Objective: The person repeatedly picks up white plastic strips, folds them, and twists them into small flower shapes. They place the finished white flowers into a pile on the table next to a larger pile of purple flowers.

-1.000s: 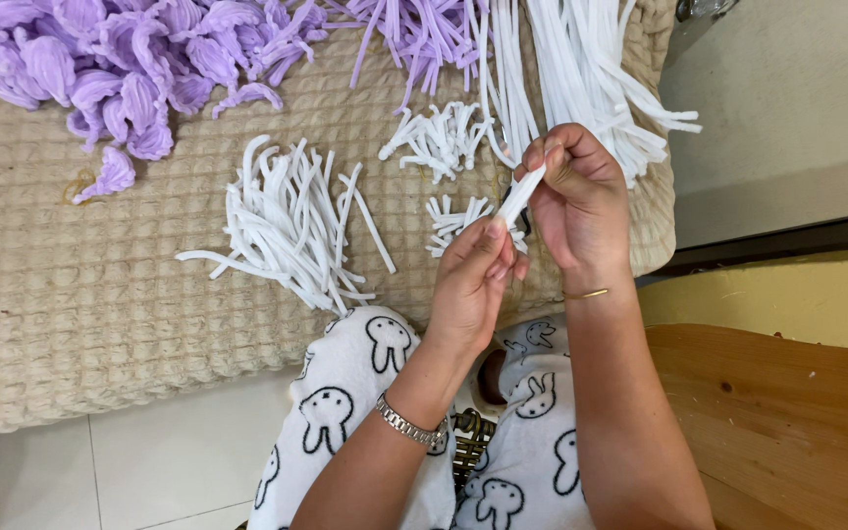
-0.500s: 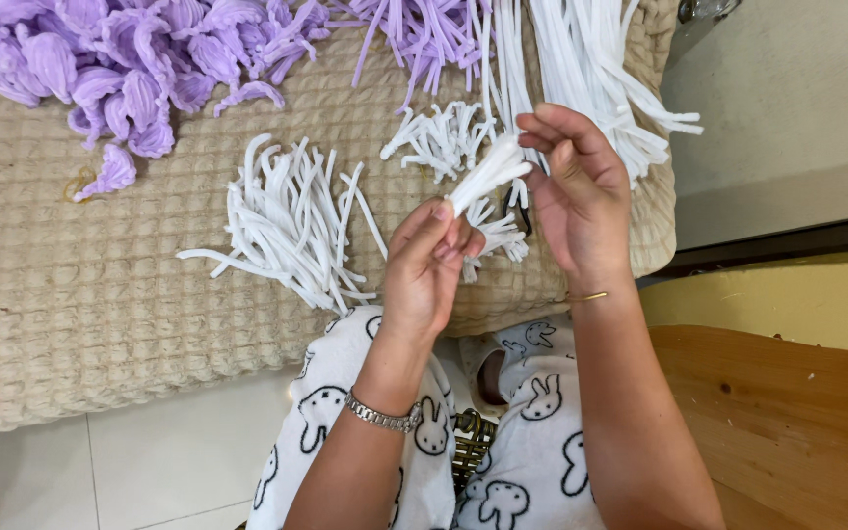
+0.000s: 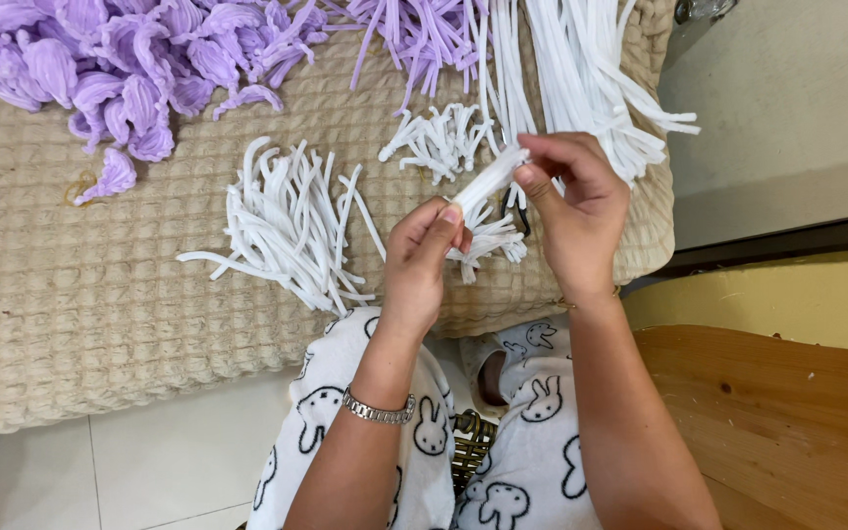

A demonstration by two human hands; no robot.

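held piece: 1 short bundle of white fuzzy strips [image 3: 488, 185], lifted clear of the beige waffle-textured mat [image 3: 71, 294], between both hands
long axis: diagonal, low-left to high-right; near end at the left hand, far end at the right hand
left hand [image 3: 422, 257]: fingers closed, thumb and fingertips pinching the lower-left end of the bundle
right hand [image 3: 576, 211]: curled over, thumb and forefinger pinching the upper-right end; other fingers folded behind
which hand nearer: both on it, 1 per end; left sits lower and nearer the person, right higher and farther
under the hands: small pile of short white cuttings [image 3: 488, 240], just below the bundle, apart from it
left of hands: loose fan of white strips [image 3: 282, 226] on the mat, near but not touched
far side: second small white pile [image 3: 434, 137]; long white strands [image 3: 591, 69] running far-right; purple strands [image 3: 424, 29] and purple folded petals [image 3: 100, 69] far-left
hidden: cannot tell whether the strips are bound or only squeezed together
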